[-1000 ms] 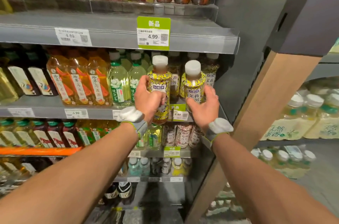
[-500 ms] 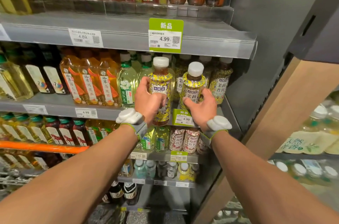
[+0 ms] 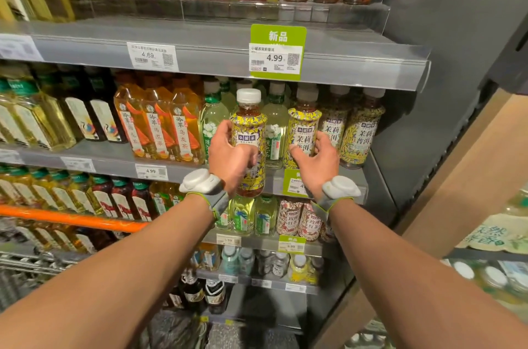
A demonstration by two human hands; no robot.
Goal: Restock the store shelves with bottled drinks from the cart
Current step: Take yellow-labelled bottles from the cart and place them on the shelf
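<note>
1. Two hands are in view, each with one white wrist pod on a grey band.
2. Left hand [image 3: 232,158] grips a yellow floral tea bottle [image 3: 249,131]. The fingers curl round its left side and the thumb crosses the front of the label.
3. That bottle is upright, long axis vertical, white cap [image 3: 249,95] up and label facing the camera. It is held in front of the middle shelf [image 3: 114,160] edge, with its base lower than the shelf lip.
4. Right hand [image 3: 313,167] holds a second yellow floral bottle [image 3: 303,127]. The thumb is on the lower front and the fingers wrap the right side, slightly spread.
5. The second bottle is upright, cap up, at the front of the middle shelf, right of the held bottle and apart from it.
6. Two more matching bottles [image 3: 358,134] stand just right of it, upright, so four of this tea show in all.
7. Three orange oolong bottles [image 3: 155,131] line the front left, and two pale green bottles [image 3: 213,123] are behind the hands.
8. Two price tags sit on the upper shelf edge: one green 4.99 tag [image 3: 276,53] and one white 4.89 tag [image 3: 153,56].
9. One orange cart handle [image 3: 71,218] is at lower left.
</note>
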